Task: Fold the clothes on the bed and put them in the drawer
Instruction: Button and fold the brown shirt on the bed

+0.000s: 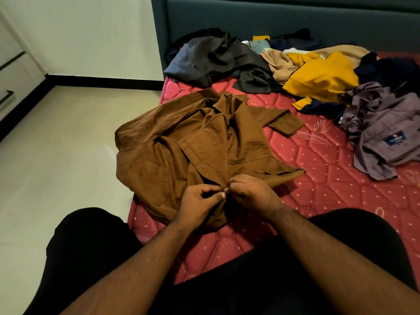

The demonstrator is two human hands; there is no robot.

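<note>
On bed [318, 155], brown shirt [193, 142] hem pinched by left hand [200, 201], right hand [252, 192]

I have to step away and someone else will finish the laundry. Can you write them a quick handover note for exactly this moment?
Left hand and right hand: both pinch the front edge of the brown collared cotton shirt near its hem, apparently at a button.
The shirt lies spread on the red quilted mattress, one side hanging over the edge; not folded yet.
The unfolded clothes lie near the dark teal headboard: dark grey garment, mustard yellow top, mauve shirt with a label, others.
White drawer unit stands far left.
Done: nothing folded in view. Left: fold everything and put it in the drawer.
</note>
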